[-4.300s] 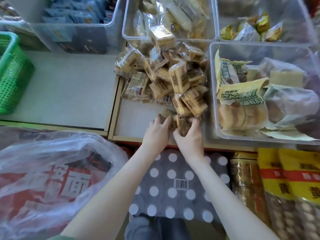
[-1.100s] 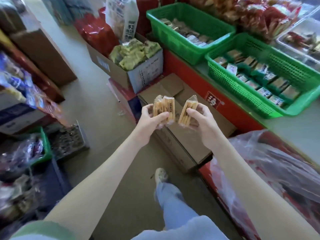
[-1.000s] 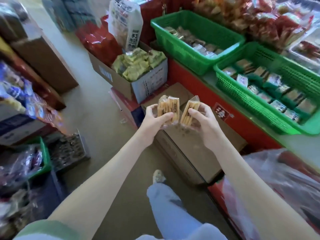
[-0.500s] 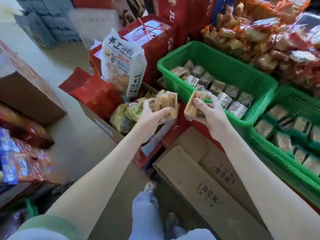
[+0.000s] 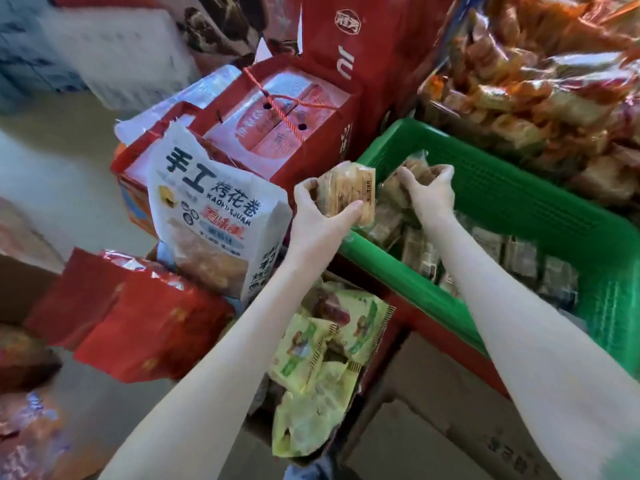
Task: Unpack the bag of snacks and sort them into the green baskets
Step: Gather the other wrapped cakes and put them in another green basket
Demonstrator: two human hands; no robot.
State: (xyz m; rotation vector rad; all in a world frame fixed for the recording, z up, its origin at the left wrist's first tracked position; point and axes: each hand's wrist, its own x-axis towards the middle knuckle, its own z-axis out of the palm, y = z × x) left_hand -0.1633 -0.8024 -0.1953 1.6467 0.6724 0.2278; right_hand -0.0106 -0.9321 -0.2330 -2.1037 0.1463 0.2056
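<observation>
A green basket (image 5: 512,199) stands at the right, with several small clear-wrapped snack packets (image 5: 519,254) lying along its near side. My left hand (image 5: 322,220) grips a bundle of wrapped biscuit packets (image 5: 348,192) just outside the basket's near left corner. My right hand (image 5: 431,192) is inside the basket's left end, fingers curled over another biscuit packet (image 5: 412,169) that it holds low over the packets there.
A white snack bag with blue lettering (image 5: 211,216) leans left of the basket. Red gift boxes (image 5: 277,109) stand behind it, red bags (image 5: 138,317) lower left. Yellow-green packets (image 5: 322,362) fill a box below the basket. Orange snacks (image 5: 540,81) pile up behind; a cardboard box (image 5: 433,427) lies bottom right.
Both hands carried the biscuit packets from the shelf pile over to the green basket. In the last half second my right hand dropped inside the basket; my left reached its corner.
</observation>
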